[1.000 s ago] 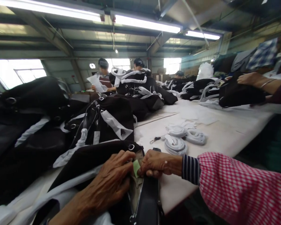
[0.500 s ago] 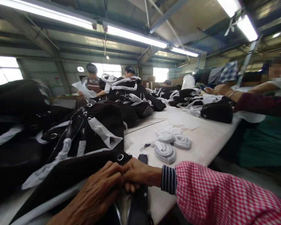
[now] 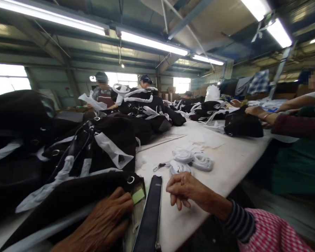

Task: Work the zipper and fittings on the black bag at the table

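A black bag (image 3: pixel 105 185) lies in front of me, with a metal ring at its top corner and a white-wrapped strip along its side. My left hand (image 3: pixel 107 213) is closed over the edge of its opening, fingertips partly hidden. Inside the opening a pale lining shows, with a light green tag (image 3: pixel 138 196). A black zippered strip (image 3: pixel 149 213) runs along the opening's right side. Over the table, apart from the bag, my right hand (image 3: pixel 185 190) has loosely bent fingers with gaps between them and nothing visible in them. Just beyond it are coiled white-wrapped straps (image 3: pixel 182 155), one with a metal clip.
More black bags (image 3: pixel 115 136) with white-wrapped handles are heaped at left and along the back of the white table (image 3: pixel 225 157). At right a co-worker's hand (image 3: pixel 256 111) is at another black bag (image 3: pixel 243 124). Other people stand behind the heap.
My right hand has left the bag's edge and moved right, beside the coiled straps. The green tag and more of the zippered strip now show. My left hand stays on the bag, slightly farther left.
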The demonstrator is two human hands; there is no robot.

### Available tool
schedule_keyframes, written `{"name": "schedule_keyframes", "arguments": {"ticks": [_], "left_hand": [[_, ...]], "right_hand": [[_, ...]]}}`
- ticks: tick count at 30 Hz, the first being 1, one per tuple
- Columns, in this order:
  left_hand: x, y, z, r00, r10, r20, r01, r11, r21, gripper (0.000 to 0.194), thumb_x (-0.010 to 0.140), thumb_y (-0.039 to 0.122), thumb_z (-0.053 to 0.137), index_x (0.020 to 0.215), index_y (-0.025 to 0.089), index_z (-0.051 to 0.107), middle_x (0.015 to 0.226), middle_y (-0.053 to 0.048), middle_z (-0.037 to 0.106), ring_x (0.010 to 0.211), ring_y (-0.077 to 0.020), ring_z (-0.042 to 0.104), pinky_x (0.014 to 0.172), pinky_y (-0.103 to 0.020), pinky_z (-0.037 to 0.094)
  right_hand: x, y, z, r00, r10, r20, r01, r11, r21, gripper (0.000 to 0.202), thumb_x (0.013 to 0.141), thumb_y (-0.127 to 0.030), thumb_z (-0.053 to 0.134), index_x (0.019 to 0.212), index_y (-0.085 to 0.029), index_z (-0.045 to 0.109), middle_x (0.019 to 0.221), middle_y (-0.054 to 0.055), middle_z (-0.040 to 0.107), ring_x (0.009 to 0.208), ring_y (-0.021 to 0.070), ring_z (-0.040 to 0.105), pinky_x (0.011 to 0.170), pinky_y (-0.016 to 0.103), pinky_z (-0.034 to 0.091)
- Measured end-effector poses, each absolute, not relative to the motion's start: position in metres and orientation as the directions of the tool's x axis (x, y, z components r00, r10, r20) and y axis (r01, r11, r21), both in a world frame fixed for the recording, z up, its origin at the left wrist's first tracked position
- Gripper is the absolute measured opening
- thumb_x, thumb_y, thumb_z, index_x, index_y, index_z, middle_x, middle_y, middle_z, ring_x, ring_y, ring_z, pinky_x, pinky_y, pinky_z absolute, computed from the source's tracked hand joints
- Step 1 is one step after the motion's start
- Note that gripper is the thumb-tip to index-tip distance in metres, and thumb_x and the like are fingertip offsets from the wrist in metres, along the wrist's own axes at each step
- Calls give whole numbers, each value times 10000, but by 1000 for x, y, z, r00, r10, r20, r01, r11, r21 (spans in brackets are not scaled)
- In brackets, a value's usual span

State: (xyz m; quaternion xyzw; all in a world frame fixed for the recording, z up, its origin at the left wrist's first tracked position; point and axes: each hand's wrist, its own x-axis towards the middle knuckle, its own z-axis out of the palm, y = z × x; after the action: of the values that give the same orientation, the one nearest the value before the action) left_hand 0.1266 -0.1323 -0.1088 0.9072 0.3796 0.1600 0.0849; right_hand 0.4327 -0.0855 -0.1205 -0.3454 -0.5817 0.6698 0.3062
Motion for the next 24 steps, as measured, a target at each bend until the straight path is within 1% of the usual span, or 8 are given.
{"name": "schedule_keyframes", "arguments": {"ticks": [3, 6, 9, 12, 14, 18, 21, 24], "left_hand": [[131, -133, -113, 638, 764, 92, 710, -631, 313, 85, 890, 145, 535, 856, 217, 503, 958, -3, 595, 920, -209, 505, 786, -324, 399], [131, -134, -115, 611, 790, 55, 733, -590, 340, 92, 890, 143, 507, 852, 212, 459, 950, -9, 560, 935, -212, 477, 791, -333, 374], [128, -136, -115, 596, 800, 72, 722, -573, 388, 79, 892, 144, 491, 874, 216, 464, 943, -6, 550, 947, -211, 466, 796, -337, 365], [123, -138, -115, 588, 802, 100, 700, -567, 434, 62, 898, 161, 500, 901, 219, 479, 954, -6, 542, 966, -214, 466, 808, -340, 369], [120, -138, -114, 583, 806, 101, 693, -558, 457, 56, 910, 167, 499, 913, 220, 482, 971, -6, 536, 982, -215, 465, 837, -344, 378], [118, -139, -108, 580, 807, 112, 696, -563, 445, 94, 915, 135, 491, 947, 224, 480, 1020, -8, 537, 1025, -218, 460, 916, -357, 378], [118, -140, -105, 579, 803, 143, 684, -573, 451, 107, 910, 120, 495, 944, 221, 483, 1038, -9, 540, 1026, -218, 458, 888, -349, 388], [119, -142, -105, 568, 806, 166, 672, -571, 472, 130, 900, 97, 496, 939, 220, 484, 1046, -4, 542, 1017, -210, 463, 879, -346, 391]], "right_hand": [[439, -83, -126, -526, 841, -129, 47, -123, -991, 375, 767, -461, 776, 822, -115, 642, 678, 65, 719, 429, 91, 565, 373, 158, 354], [426, -78, -129, -538, 837, -101, 104, -53, -993, 340, 773, -449, 749, 807, -122, 662, 687, 53, 709, 459, 97, 561, 390, 172, 330], [406, -72, -128, -538, 843, 21, 143, 115, -983, 238, 798, -370, 710, 793, -132, 701, 671, 22, 666, 524, 106, 539, 444, 199, 327], [385, -70, -126, -540, 821, 186, 169, 322, -931, 134, 830, -260, 665, 779, -149, 720, 685, 4, 645, 640, 125, 545, 593, 237, 389], [372, -73, -126, -539, 807, 242, 214, 409, -887, 104, 847, -205, 642, 791, -159, 717, 743, 4, 662, 735, 143, 571, 690, 261, 400], [353, -81, -124, -527, 812, 252, 266, 439, -858, 116, 902, -178, 600, 802, -169, 656, 759, -12, 635, 746, 145, 555, 719, 280, 375], [349, -81, -124, -478, 830, 287, 223, 431, -874, 117, 933, -182, 567, 830, -180, 624, 798, -11, 626, 777, 152, 556, 731, 284, 374], [350, -80, -125, -409, 866, 286, 279, 417, -865, 138, 963, -211, 548, 846, -189, 617, 803, -8, 621, 787, 163, 554, 725, 295, 364]]}}
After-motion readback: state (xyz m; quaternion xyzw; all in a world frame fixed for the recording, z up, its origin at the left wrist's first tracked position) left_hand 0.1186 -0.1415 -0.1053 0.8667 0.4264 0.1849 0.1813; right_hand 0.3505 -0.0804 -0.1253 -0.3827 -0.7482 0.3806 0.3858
